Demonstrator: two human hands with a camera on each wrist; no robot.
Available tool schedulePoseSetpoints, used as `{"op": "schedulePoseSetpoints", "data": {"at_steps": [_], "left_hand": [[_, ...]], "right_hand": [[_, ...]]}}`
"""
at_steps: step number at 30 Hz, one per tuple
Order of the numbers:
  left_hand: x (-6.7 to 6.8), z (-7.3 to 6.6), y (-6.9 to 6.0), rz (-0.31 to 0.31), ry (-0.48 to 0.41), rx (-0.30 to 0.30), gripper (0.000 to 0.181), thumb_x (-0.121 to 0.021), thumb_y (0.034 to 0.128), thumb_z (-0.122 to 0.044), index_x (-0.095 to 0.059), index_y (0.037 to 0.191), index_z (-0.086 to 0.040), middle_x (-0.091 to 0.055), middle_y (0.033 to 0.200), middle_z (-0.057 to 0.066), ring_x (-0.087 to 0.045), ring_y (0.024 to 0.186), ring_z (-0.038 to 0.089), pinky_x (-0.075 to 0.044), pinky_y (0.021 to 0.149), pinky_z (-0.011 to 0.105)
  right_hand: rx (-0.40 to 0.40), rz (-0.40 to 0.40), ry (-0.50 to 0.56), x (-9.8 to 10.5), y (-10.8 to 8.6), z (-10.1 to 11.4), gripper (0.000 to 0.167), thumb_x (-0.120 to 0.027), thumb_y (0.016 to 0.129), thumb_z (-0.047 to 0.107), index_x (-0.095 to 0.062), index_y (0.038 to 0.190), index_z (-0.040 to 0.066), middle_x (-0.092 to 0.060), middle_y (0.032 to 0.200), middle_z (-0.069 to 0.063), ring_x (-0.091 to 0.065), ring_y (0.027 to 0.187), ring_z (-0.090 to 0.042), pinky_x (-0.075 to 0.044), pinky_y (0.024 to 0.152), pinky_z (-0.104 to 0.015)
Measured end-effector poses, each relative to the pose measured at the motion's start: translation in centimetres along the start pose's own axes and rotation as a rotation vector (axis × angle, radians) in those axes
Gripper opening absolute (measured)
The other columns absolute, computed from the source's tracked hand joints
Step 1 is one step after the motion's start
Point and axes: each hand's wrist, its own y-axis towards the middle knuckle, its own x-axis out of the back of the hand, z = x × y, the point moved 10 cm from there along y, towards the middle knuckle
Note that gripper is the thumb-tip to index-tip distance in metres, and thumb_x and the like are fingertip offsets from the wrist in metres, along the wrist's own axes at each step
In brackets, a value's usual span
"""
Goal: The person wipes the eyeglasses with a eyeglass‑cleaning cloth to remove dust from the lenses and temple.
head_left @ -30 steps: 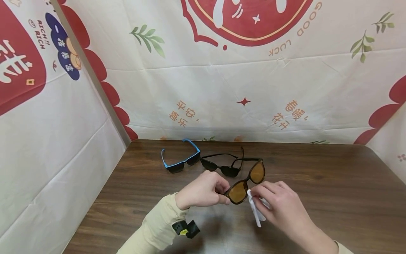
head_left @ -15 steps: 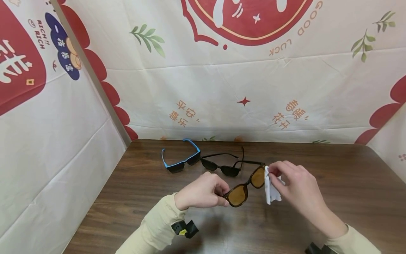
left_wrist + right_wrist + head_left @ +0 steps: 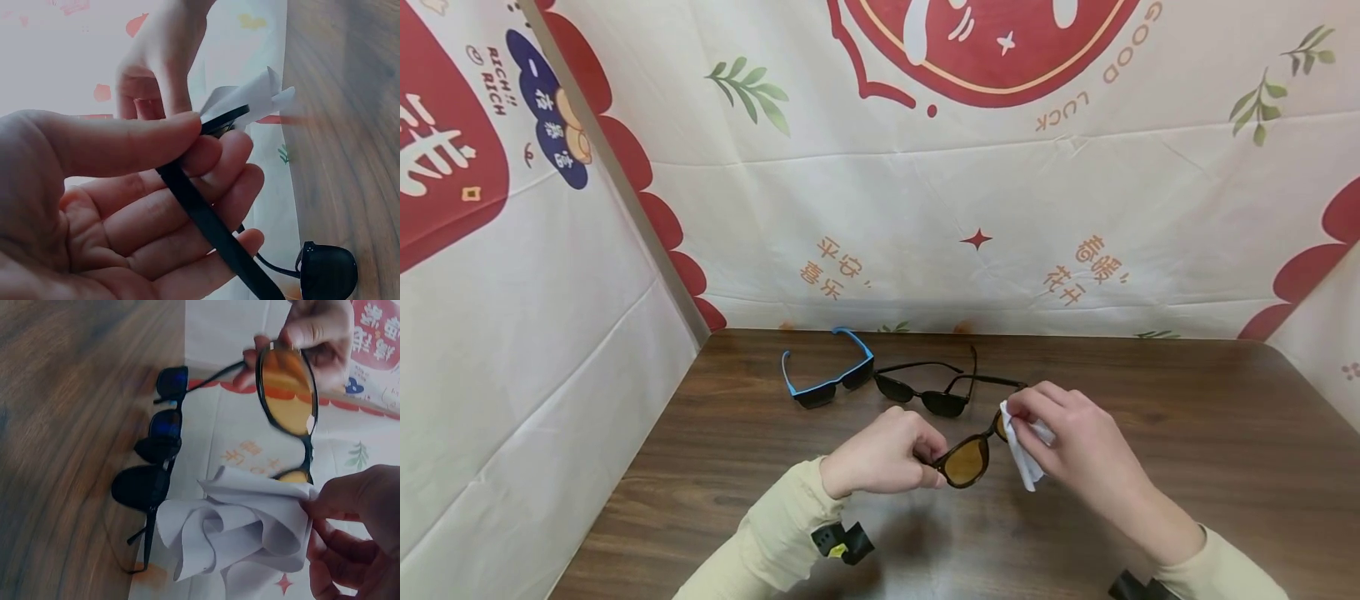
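Dark-framed sunglasses with amber lenses [image 3: 966,462] are held up over the table, temples unfolded. My left hand [image 3: 883,454] pinches them at the left hinge end between thumb and forefinger; the left wrist view shows a dark temple [image 3: 203,212] running across its other fingers. A crumpled white cloth [image 3: 237,525] is pinched in my right hand [image 3: 1078,446]. In the head view the cloth lies against the right lens and covers most of it. From the right wrist, the left amber lens [image 3: 287,390] shows fully, while the other is largely hidden behind the cloth.
Black sunglasses [image 3: 943,405] rest unfolded on the wooden table [image 3: 1187,450], just behind the held pair. Left of them lie blue-framed sunglasses [image 3: 816,395] with dark lenses. A printed white cloth backdrop [image 3: 910,200] rises along the table's back edge, with another on the left.
My right hand first moved the white cloth from beside the bridge out to the right lens's outer edge, then back leftward onto that lens. My left hand has hardly moved.
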Motion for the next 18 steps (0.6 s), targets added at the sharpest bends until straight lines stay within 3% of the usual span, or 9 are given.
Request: {"op": "schedulePoseSetpoints", "data": {"at_steps": [4, 8, 10, 12, 15, 18], "left_hand": [[0.3, 0.1, 0.0, -0.028, -0.01, 0.007, 0.03, -0.073, 0.0802, -0.002, -0.053, 0.061, -0.013, -0.039, 0.049, -0.014, -0.031, 0.046, -0.002, -0.024, 0.049, 0.016], [0.4, 0.1, -0.1, -0.027, -0.023, 0.005, 0.032, -0.073, 0.0807, -0.002, -0.05, 0.06, -0.013, -0.034, 0.05, -0.013, -0.028, 0.047, -0.001, -0.022, 0.049, 0.017], [0.4, 0.1, -0.2, -0.025, -0.021, 0.005, 0.035, -0.073, 0.0806, -0.002, -0.047, 0.06, -0.013, -0.03, 0.05, -0.013, -0.026, 0.047, -0.001, -0.02, 0.05, 0.018], [0.5, 0.1, -0.3, -0.027, -0.012, 0.009, 0.037, -0.073, 0.0801, -0.003, -0.044, 0.059, -0.013, -0.027, 0.05, -0.012, -0.024, 0.046, -0.001, -0.019, 0.05, 0.018], [0.5, 0.2, -0.3, -0.02, 0.0, 0.02, 0.039, -0.074, 0.0798, -0.004, -0.042, 0.059, -0.014, -0.025, 0.049, -0.012, -0.023, 0.046, -0.001, -0.018, 0.049, 0.018], [0.4, 0.1, -0.4, -0.011, 0.001, 0.029, 0.038, -0.074, 0.0802, -0.004, -0.043, 0.059, -0.014, -0.027, 0.049, -0.012, -0.024, 0.045, 0.0, -0.018, 0.049, 0.017]], "right_hand": [[0.064, -0.015, 0.006, -0.1, -0.2, 1.4, 0.04, -0.04, 0.101, 0.04, -0.066, 0.088, 0.014, -0.061, 0.082, 0.008, -0.056, 0.065, -0.014, -0.047, 0.054, -0.035], [0.069, -0.016, -0.009, -0.3, -0.8, 1.3, 0.046, -0.034, 0.102, 0.043, -0.066, 0.086, 0.014, -0.062, 0.081, 0.009, -0.055, 0.063, -0.013, -0.046, 0.054, -0.034], [0.055, 0.0, -0.015, -0.5, -1.3, 0.7, 0.043, -0.038, 0.101, 0.042, -0.066, 0.086, 0.014, -0.063, 0.082, 0.009, -0.056, 0.064, -0.012, -0.046, 0.056, -0.034], [0.033, 0.018, -0.029, -0.8, -1.6, -0.1, 0.029, -0.05, 0.097, 0.035, -0.066, 0.087, 0.014, -0.064, 0.082, 0.008, -0.057, 0.066, -0.011, -0.047, 0.058, -0.035], [-0.012, 0.024, -0.043, -0.8, -1.9, -1.5, 0.007, -0.066, 0.081, 0.017, -0.065, 0.086, 0.013, -0.064, 0.08, 0.007, -0.057, 0.066, -0.01, -0.047, 0.061, -0.038], [-0.055, 0.003, -0.05, -0.6, -1.8, -2.5, 0.018, -0.071, 0.07, 0.005, -0.064, 0.085, 0.013, -0.061, 0.077, 0.007, -0.056, 0.064, -0.012, -0.047, 0.062, -0.041]]}}
